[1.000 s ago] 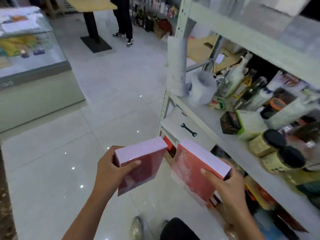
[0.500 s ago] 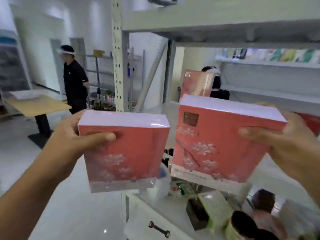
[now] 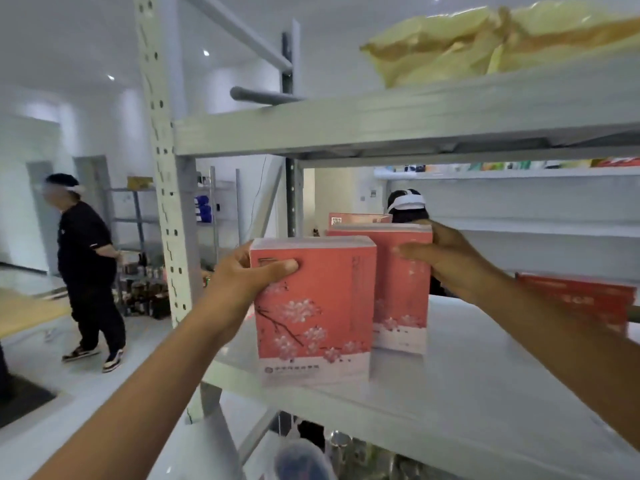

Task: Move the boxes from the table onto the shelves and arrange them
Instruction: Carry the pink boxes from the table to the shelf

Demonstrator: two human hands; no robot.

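Two pink boxes with blossom prints stand upright at the left end of a white metal shelf [image 3: 467, 386]. My left hand [image 3: 249, 282] grips the near box [image 3: 315, 317] at its top left corner, thumb across the front. My right hand [image 3: 446, 261] grips the top right of the second box [image 3: 400, 306], which stands just behind and to the right of the first. A third pink box [image 3: 356, 219] shows further back, mostly hidden.
A red box [image 3: 581, 303] lies on the same shelf at the right. The shelf above [image 3: 398, 129] carries a yellow bag [image 3: 485, 46]. A perforated upright post [image 3: 162, 174] stands left. One person [image 3: 86, 271] walks on the floor at left, another [image 3: 407, 206] stands behind the shelf.
Both hands rose from waist height to the shelf and carried the two boxes forward. The boxes now stand upright on the shelf board, one behind the other.
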